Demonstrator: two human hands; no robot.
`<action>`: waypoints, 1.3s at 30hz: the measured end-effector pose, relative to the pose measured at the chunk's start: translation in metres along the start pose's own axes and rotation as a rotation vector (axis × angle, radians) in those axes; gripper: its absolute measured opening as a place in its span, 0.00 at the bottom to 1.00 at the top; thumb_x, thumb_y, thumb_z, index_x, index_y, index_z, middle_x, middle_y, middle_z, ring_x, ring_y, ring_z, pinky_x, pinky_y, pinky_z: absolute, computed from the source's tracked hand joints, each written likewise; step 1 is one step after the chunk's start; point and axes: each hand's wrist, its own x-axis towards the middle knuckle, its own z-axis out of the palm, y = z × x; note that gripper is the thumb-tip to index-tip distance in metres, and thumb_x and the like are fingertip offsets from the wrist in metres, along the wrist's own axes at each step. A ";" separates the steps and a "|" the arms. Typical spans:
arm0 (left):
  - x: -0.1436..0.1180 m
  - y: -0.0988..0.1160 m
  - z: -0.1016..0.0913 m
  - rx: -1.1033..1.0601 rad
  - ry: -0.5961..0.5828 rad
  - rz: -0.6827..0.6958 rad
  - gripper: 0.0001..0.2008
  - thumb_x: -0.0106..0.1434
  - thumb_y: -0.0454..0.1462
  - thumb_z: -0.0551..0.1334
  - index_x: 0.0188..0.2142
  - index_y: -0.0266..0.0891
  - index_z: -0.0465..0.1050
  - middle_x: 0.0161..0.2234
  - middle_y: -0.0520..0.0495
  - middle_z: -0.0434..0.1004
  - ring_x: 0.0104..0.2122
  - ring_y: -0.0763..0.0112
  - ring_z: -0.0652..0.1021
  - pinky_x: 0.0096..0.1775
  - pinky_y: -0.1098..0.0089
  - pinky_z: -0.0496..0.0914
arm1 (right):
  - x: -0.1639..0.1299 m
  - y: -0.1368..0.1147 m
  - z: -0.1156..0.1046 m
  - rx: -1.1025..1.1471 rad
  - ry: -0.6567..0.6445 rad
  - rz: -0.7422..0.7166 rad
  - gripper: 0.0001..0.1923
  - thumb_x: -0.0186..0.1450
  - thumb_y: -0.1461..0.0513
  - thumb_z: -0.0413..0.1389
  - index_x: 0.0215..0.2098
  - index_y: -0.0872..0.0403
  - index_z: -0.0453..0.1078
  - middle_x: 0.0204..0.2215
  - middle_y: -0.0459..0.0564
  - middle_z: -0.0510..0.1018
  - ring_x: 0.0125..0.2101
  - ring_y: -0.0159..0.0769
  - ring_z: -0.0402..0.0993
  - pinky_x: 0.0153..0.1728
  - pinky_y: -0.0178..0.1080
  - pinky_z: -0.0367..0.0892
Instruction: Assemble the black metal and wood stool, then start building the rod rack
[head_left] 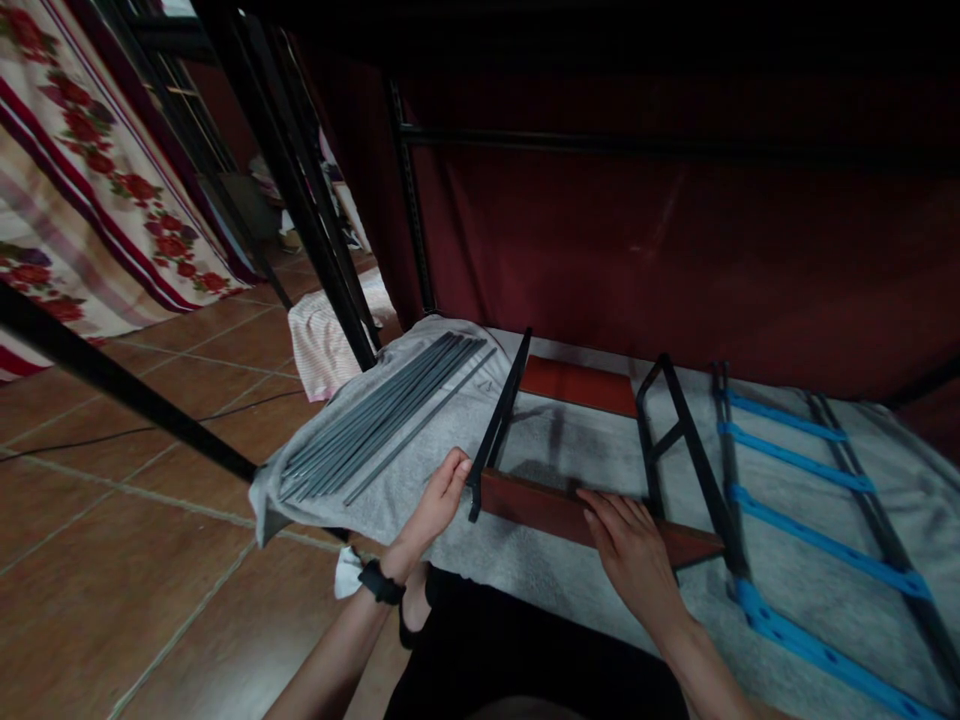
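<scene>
My left hand (444, 492) is closed in a pinch beside the near end of a black metal side bar (501, 420); whatever it pinches is too small or hidden to make out. A reddish-brown board (540, 508) stands on edge between the side bars. Over its top edge lies my right hand (628, 545), gripping it with the fingers on top and the thumb on the near side. A second reddish-brown board (577, 386) spans the far end of this frame. At the frame's right is a black triangular metal support (679, 430).
Thin grey rods (390, 425) lie bundled on the left of a grey cloth (536, 570). Black bars with blue crosspieces (810, 540) lie at the right. A black post (300, 190) rises at the left, and a dark bar (637, 143) crosses behind.
</scene>
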 end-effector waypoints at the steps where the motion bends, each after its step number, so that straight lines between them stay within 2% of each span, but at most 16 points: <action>1: 0.000 0.000 -0.001 0.002 -0.009 0.001 0.16 0.72 0.50 0.51 0.33 0.43 0.61 0.29 0.54 0.60 0.30 0.70 0.65 0.36 0.67 0.63 | 0.000 0.000 0.000 0.000 0.001 0.000 0.17 0.75 0.61 0.47 0.58 0.50 0.71 0.48 0.51 0.82 0.47 0.43 0.78 0.50 0.48 0.69; 6: -0.001 0.003 -0.003 0.004 -0.040 -0.009 0.15 0.72 0.49 0.51 0.34 0.43 0.62 0.29 0.54 0.61 0.31 0.70 0.66 0.37 0.68 0.64 | 0.000 0.001 0.000 -0.004 -0.001 0.003 0.18 0.75 0.61 0.46 0.58 0.50 0.71 0.48 0.52 0.82 0.47 0.43 0.78 0.50 0.49 0.69; 10: -0.001 0.003 -0.005 -0.097 -0.038 -0.047 0.18 0.72 0.51 0.50 0.32 0.42 0.64 0.27 0.54 0.64 0.29 0.71 0.67 0.36 0.68 0.65 | -0.001 0.002 0.001 0.001 -0.023 0.001 0.18 0.76 0.60 0.45 0.60 0.51 0.69 0.49 0.52 0.82 0.48 0.43 0.78 0.52 0.50 0.68; 12: -0.001 -0.006 -0.010 -0.130 0.030 -0.064 0.19 0.72 0.51 0.49 0.32 0.42 0.65 0.26 0.53 0.65 0.28 0.71 0.68 0.35 0.68 0.65 | -0.002 0.002 0.000 0.007 -0.029 -0.004 0.19 0.76 0.60 0.45 0.61 0.50 0.67 0.50 0.53 0.81 0.50 0.44 0.77 0.54 0.51 0.68; 14: -0.002 -0.021 -0.019 -0.061 0.169 -0.107 0.17 0.70 0.51 0.52 0.33 0.42 0.66 0.26 0.53 0.67 0.28 0.69 0.69 0.35 0.67 0.66 | -0.002 0.003 -0.002 0.017 -0.022 -0.014 0.20 0.76 0.59 0.45 0.63 0.49 0.65 0.52 0.53 0.80 0.52 0.44 0.76 0.55 0.51 0.67; 17: -0.009 -0.053 -0.039 0.190 0.383 -0.170 0.11 0.66 0.45 0.56 0.36 0.41 0.70 0.30 0.49 0.71 0.33 0.65 0.73 0.40 0.64 0.69 | -0.004 0.004 -0.006 0.029 0.003 -0.020 0.22 0.75 0.58 0.46 0.66 0.47 0.63 0.56 0.54 0.77 0.56 0.45 0.73 0.57 0.52 0.66; 19: -0.014 -0.071 -0.051 0.351 0.423 -0.197 0.08 0.64 0.40 0.56 0.37 0.39 0.72 0.35 0.45 0.74 0.37 0.63 0.75 0.44 0.61 0.70 | -0.005 0.004 -0.008 0.021 0.026 -0.014 0.22 0.75 0.59 0.47 0.66 0.47 0.63 0.58 0.54 0.75 0.57 0.46 0.72 0.59 0.53 0.65; 23: -0.021 -0.089 -0.057 0.527 0.305 -0.228 0.09 0.65 0.37 0.55 0.39 0.38 0.73 0.39 0.42 0.75 0.39 0.62 0.77 0.47 0.61 0.72 | -0.009 0.003 -0.011 -0.018 0.058 -0.017 0.22 0.75 0.61 0.47 0.66 0.48 0.62 0.59 0.56 0.74 0.59 0.47 0.70 0.61 0.57 0.62; 27: -0.018 -0.087 -0.046 0.633 0.189 -0.208 0.12 0.67 0.39 0.54 0.43 0.38 0.73 0.44 0.40 0.75 0.43 0.60 0.77 0.50 0.60 0.71 | -0.021 0.001 -0.012 -0.033 0.113 -0.024 0.23 0.74 0.63 0.49 0.66 0.47 0.62 0.62 0.57 0.71 0.60 0.49 0.68 0.61 0.59 0.62; 31: -0.014 -0.083 -0.038 0.758 0.136 -0.199 0.11 0.68 0.39 0.53 0.41 0.39 0.72 0.44 0.40 0.74 0.44 0.59 0.76 0.49 0.60 0.71 | -0.048 -0.011 -0.012 0.027 0.136 -0.030 0.24 0.72 0.67 0.48 0.65 0.45 0.64 0.62 0.55 0.71 0.60 0.46 0.69 0.59 0.55 0.66; 35: -0.004 -0.085 -0.040 0.781 0.134 -0.205 0.06 0.64 0.37 0.54 0.35 0.41 0.69 0.39 0.41 0.74 0.41 0.58 0.75 0.46 0.60 0.71 | -0.079 -0.035 -0.008 0.141 -0.026 -0.064 0.26 0.69 0.72 0.47 0.60 0.46 0.69 0.59 0.51 0.75 0.59 0.42 0.70 0.57 0.48 0.70; 37: 0.002 -0.086 -0.044 0.682 0.179 -0.212 0.04 0.61 0.39 0.56 0.31 0.42 0.66 0.34 0.43 0.73 0.38 0.58 0.75 0.45 0.59 0.71 | -0.093 -0.045 -0.004 0.196 -0.133 -0.074 0.26 0.67 0.73 0.48 0.58 0.47 0.71 0.58 0.51 0.76 0.57 0.41 0.72 0.57 0.47 0.71; 39: 0.003 -0.084 -0.049 0.532 0.258 -0.246 0.07 0.57 0.43 0.58 0.29 0.43 0.64 0.29 0.46 0.71 0.33 0.59 0.74 0.42 0.58 0.71 | -0.106 -0.050 0.001 0.242 -0.224 -0.045 0.25 0.66 0.72 0.50 0.57 0.47 0.72 0.55 0.51 0.79 0.54 0.41 0.75 0.56 0.47 0.72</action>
